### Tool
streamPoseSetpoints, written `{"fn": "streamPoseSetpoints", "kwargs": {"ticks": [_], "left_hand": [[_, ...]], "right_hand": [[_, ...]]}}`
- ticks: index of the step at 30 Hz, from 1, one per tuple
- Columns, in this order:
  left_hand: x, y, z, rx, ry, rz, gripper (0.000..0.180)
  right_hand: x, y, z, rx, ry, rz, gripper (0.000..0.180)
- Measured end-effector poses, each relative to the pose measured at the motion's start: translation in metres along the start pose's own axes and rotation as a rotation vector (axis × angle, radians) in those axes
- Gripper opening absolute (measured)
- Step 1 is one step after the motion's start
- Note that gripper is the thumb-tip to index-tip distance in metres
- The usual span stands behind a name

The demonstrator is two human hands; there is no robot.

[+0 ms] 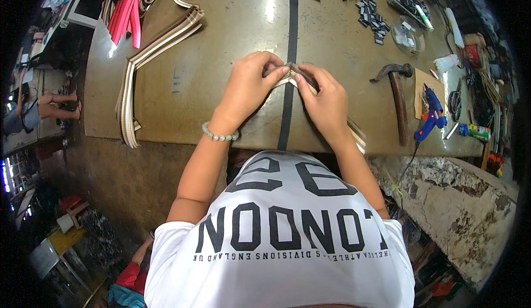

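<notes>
My left hand [249, 84], with a beaded bracelet at the wrist, pinches one side of a brown and cream striped strap [285, 80]. The other side is pinched by my right hand [327, 100]. Between my fingertips the strap bends into a peak, and its tail shows past my right wrist. Just beneath runs a flat black strap [286, 123], laid from the far side to the table's near edge. My fingers partly hide the striped strap, so how its ends meet I cannot tell.
Striped straps [126, 95] and pink straps [127, 20] lie left on the table [215, 109]. At right are a hammer [399, 106], a blue glue gun [431, 117], black pieces [375, 23] and a clear bowl [406, 37]. A person's legs [58, 100] show far left.
</notes>
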State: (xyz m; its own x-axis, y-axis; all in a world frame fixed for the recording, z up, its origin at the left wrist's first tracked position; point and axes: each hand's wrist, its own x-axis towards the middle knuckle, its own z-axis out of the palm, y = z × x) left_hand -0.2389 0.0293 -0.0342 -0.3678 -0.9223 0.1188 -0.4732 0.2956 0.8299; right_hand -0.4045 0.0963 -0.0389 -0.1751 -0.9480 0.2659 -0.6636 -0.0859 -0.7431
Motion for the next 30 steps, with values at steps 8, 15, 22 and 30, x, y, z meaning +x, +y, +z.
{"fn": "streamPoseSetpoints", "kwargs": {"ticks": [8,15,22,30], "left_hand": [[-0.003,0.005,0.006,0.172,0.036,0.057,0.023],[-0.034,0.016,0.011,0.51,0.082,0.264,0.021],[-0.044,0.005,0.021,0.334,0.14,0.267,0.033],[-0.044,0.001,0.02,0.26,0.146,0.238,0.031]], "right_hand": [[0.0,-0.003,0.002,-0.15,-0.065,0.015,0.016],[-0.002,-0.007,0.001,-0.38,-0.054,-0.072,0.02],[-0.02,-0.004,-0.023,-0.693,-0.039,-0.22,0.025],[-0.068,0.144,-0.181,-0.806,0.627,0.409,0.05]]}}
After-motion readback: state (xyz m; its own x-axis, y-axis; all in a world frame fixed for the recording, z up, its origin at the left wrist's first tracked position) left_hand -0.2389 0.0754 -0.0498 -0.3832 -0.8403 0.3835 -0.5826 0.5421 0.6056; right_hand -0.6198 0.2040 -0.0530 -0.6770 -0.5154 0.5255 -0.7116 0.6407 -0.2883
